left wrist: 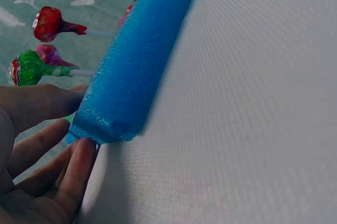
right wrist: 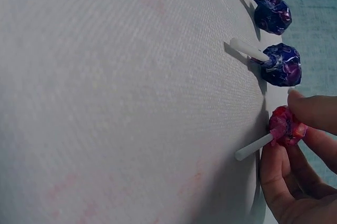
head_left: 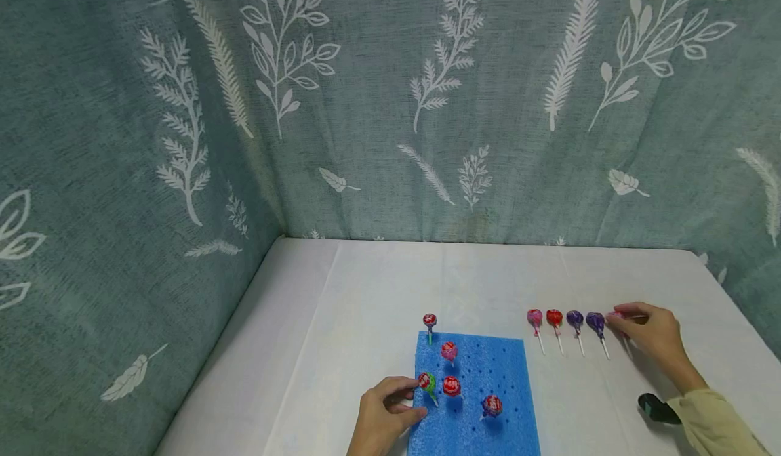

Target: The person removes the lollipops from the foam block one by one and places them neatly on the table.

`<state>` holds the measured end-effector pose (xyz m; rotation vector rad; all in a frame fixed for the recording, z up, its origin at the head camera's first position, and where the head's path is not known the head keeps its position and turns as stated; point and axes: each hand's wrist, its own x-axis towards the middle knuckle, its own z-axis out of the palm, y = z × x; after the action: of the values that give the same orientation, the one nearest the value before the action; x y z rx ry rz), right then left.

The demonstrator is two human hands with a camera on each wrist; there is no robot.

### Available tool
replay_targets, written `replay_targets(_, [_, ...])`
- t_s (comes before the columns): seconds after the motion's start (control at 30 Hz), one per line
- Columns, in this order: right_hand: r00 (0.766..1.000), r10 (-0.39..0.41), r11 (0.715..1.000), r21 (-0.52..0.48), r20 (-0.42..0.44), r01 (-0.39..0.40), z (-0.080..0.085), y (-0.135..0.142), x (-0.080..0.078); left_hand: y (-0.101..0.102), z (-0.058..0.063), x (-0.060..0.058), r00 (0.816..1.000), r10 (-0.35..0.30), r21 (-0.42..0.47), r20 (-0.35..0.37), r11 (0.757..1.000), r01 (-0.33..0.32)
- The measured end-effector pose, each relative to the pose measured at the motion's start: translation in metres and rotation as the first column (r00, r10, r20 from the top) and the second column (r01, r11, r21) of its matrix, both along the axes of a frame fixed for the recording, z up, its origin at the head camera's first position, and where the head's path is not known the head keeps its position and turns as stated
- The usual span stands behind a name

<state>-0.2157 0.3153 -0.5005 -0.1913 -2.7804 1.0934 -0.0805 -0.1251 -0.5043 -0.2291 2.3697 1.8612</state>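
Note:
My right hand [head_left: 655,337] pinches a pink-wrapped lollipop [right wrist: 287,126] by its candy head, between thumb and fingers. Its white stick points down toward the tabletop. The lollipop is mostly hidden by the fingers in the head view. My left hand [head_left: 384,415] holds the left edge of a blue foam board [head_left: 506,436], with fingertips at its top face and side. Right by those fingers, a green and red lollipop [head_left: 427,381] stands in the foam. Two red lollipops, one [head_left: 451,386] in the middle, a pink one [head_left: 449,351] and a purple-red one [head_left: 491,406] also stand there.
To the right of the board, a row of lollipops lies on the white table [head_left: 342,320]: pink [head_left: 534,317], red [head_left: 554,318] and two purple, one [head_left: 595,322] beside my right hand. A dark object [head_left: 657,408] sits by the right sleeve. Leaf-patterned curtain [head_left: 378,104] encloses the back and left.

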Motion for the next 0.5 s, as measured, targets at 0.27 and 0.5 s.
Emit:
replay_targets(0.27, [1.000,0.027,1.000,0.010,-0.007,-0.027,-0.0008,-0.0012,0.0043,-0.0016,-0.0007,0.0000,1.000,-0.010,0.006,0.003,1.000,0.010])
replay_targets(0.5, [0.999,0.040,0.999,0.010,0.030,-0.040,0.0023,-0.0015,0.0021,-0.0018,-0.0009,-0.0009,1.000,-0.016,0.015,-0.006,1.000,0.016])
